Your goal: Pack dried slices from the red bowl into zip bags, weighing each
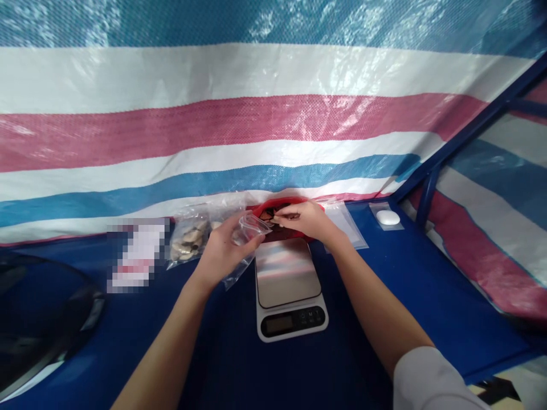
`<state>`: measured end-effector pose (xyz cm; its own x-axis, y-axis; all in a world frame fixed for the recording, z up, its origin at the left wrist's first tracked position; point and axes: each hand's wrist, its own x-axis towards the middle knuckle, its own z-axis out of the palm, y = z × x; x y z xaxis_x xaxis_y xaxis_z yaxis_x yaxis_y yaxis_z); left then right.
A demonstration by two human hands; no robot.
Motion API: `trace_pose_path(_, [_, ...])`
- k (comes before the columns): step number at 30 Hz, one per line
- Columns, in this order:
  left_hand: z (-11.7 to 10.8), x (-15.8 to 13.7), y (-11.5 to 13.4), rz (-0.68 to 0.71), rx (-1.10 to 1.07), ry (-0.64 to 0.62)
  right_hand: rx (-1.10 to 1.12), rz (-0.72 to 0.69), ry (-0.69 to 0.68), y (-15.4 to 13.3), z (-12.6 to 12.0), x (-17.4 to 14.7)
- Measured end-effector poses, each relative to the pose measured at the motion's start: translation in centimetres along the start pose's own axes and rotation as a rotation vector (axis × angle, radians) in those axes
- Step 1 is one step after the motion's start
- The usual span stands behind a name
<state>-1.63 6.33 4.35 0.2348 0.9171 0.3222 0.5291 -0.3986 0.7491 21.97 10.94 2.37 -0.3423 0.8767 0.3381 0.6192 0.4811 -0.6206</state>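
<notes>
My left hand [226,247] grips a small transparent zip bag [253,226], its mouth turned toward the right. My right hand [310,221] reaches over a red bag or bowl [294,200] of dark brown pieces, thumb and fingers pinched on a thin brownish slice [277,218]. Just in front of the red container lies a white kitchen scale [293,327] with a shiny metal plate, nothing resting on it. The lower part of the zip bag is partly hidden behind my left fingers.
Transparent bags of pale beige pieces [187,242] lie to the left, beside a blurred-out pale packet [139,250]. On the right are flat empty bags [348,225] and a white oval object [388,217] on a bag. A dark round object [47,319] occupies the left edge; striped sheeting [239,119] rises behind.
</notes>
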Motion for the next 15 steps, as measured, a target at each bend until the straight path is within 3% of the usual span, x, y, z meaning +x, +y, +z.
trace_pose_path(4, [0.4, -0.1, 0.0, 0.045, 0.015, -0.038, 0.320, 0.039, -0.009, -1.0, -1.8, -0.4])
trace_pose_path(7, [1.0, -0.2, 0.1, 0.075, -0.006, -0.063, 0.432, 0.018, -0.034, -2.3, -2.6, -0.7])
trace_pose_path(11, [1.5, -0.3, 0.5, 0.106, -0.028, -0.091, 0.412, -0.083, -0.116, -3.6, -2.2, -0.7])
trace_pose_path(15, [1.6, -0.3, 0.7, 0.131, -0.044, -0.111, 0.252, -0.188, -0.148, -4.0, -1.4, -0.6])
